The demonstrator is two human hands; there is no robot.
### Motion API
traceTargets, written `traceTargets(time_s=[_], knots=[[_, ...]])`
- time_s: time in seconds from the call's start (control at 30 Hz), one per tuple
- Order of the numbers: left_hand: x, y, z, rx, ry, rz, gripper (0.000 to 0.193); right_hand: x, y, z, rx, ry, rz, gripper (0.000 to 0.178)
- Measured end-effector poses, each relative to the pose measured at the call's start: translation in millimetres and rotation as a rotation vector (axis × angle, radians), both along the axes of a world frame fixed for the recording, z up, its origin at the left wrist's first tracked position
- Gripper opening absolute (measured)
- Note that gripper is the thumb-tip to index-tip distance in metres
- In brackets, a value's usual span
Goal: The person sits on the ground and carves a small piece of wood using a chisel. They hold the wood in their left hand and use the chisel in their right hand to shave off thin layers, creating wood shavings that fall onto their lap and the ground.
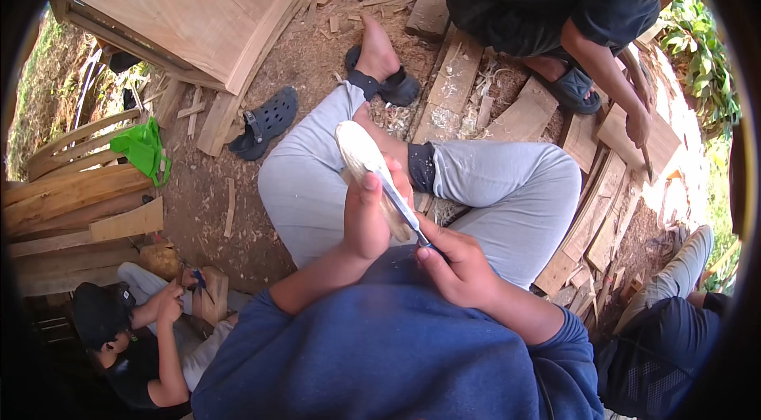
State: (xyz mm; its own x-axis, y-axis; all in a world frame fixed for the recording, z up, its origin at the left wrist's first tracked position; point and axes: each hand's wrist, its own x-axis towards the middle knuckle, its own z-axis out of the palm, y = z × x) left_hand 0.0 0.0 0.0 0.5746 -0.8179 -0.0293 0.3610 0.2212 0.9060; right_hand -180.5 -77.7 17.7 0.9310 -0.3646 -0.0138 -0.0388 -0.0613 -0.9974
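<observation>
At ten o'clock I see, remotely, a wooden cabinet (178, 12) and, nearer centre, a perforated clog (273, 116); at nine, a green bag (143, 152); at two, leafy plants (699, 55).

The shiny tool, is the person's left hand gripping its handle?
No, the right hand grips the shiny tool by its handle, while the left hand holds the pale piece of wood.

Daylight fills the frame, harshest along the right side, where the ground (686, 170) burns out to near white beside sunlit leaves (701, 63). The middle lies in softer, even shade with faint shadows. The metal blade (398, 200) catches a pale gleam. Fisheye distortion bends the outer planks (79, 190); black vignetting swallows the corners.
</observation>
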Motion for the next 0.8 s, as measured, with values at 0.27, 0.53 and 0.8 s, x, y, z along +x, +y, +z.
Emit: traceTargets(time_s=[0.27,0.53,0.8], knots=[[11.0,10.5,9.3,0.060,-0.073,-0.016,0.058,12.9,8.3,-5.6,-0.025,-0.110,-0.037,0.054],[6.3,8.3,4.3,0.040,0.021,-0.002,0.059,11.0,8.0,-6.9,-0.081,-0.123,-0.049,0.055],[4.8,15.2,5.1,0.114,0.051,-0.099,0.064,12.4,8.0,-11.2,-0.192,-0.168,-0.123,0.058]])
